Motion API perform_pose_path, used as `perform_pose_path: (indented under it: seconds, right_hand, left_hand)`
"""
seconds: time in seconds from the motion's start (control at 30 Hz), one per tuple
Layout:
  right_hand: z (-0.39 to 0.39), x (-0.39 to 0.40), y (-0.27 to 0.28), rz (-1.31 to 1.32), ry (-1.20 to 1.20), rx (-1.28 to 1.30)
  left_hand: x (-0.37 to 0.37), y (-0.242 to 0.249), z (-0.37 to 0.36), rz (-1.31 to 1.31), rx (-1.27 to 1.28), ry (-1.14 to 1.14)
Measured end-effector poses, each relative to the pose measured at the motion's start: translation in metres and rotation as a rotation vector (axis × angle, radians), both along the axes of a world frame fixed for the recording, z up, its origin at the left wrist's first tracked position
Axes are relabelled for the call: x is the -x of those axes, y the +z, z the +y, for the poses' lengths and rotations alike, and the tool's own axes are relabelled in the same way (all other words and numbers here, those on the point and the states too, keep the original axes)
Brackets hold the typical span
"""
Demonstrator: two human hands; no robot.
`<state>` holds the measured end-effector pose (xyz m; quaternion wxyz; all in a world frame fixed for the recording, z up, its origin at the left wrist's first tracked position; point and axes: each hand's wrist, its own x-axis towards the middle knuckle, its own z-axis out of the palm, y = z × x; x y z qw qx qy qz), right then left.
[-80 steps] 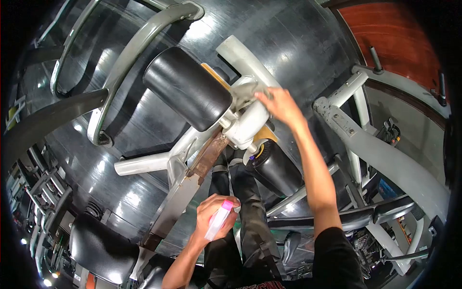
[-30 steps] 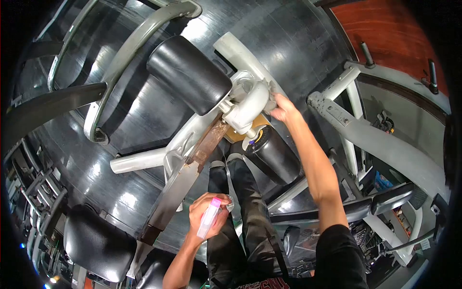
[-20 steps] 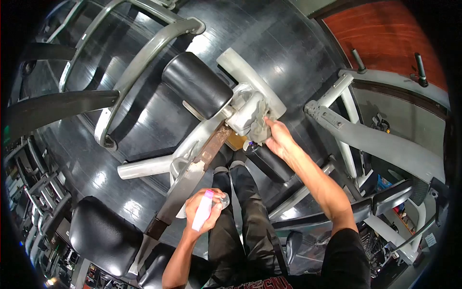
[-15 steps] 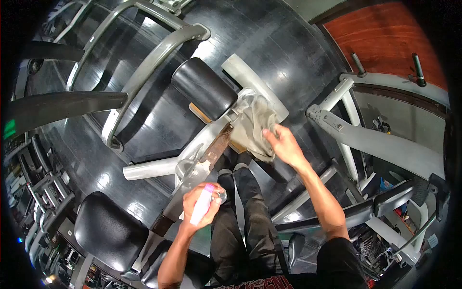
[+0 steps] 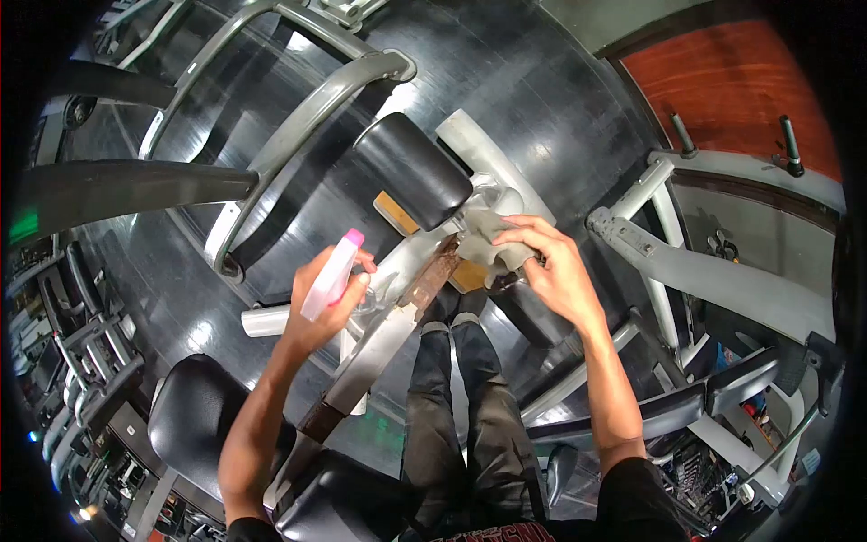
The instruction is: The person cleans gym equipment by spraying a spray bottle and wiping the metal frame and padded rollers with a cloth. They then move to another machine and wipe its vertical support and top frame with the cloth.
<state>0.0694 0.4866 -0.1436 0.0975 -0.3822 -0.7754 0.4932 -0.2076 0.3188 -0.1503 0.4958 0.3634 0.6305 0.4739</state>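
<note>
My left hand (image 5: 341, 313) grips a spray bottle (image 5: 331, 276) with a white and pink trigger head. It hovers left of the machine's slanted metal bar (image 5: 375, 348), whose upper part is brown and rusty-looking. In my right hand (image 5: 562, 275) is a crumpled grey cloth (image 5: 486, 242), bunched under the fingers. The cloth lies against the top end of the bar, near the joint with the pale grey frame (image 5: 492, 158). Just left of the cloth sits a black roller pad (image 5: 414, 172).
Black padded seats (image 5: 199, 420) stand at lower left. A curved grey tube frame (image 5: 316, 104) rises at upper left. On the right, another machine's pale arm (image 5: 713, 266) reaches inward. My legs (image 5: 452, 406) are below the bar, over a dark floor (image 5: 506, 72).
My left hand has moved up and left with the spray bottle, away from my legs. My right hand has shifted slightly up and right, and the cloth is bunched smaller.
</note>
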Motion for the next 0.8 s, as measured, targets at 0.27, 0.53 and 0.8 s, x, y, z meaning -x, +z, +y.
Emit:
perform_pose_path:
  seconds: [0.27, 0.53, 0.8]
  right_hand:
    - [0.046, 0.101, -0.045, 0.122, 0.128, 0.007]
    - [0.021, 0.114, -0.085, -0.243, 0.061, -0.262]
    - [0.008, 0.127, -0.097, -0.393, -0.196, -0.602]
  left_hand:
    - [0.039, -0.038, -0.016, 0.016, 0.036, -0.016]
    - [0.03, -0.069, -0.012, -0.133, 0.069, 0.073]
    - [0.025, -0.073, -0.009, -0.197, 0.064, 0.13]
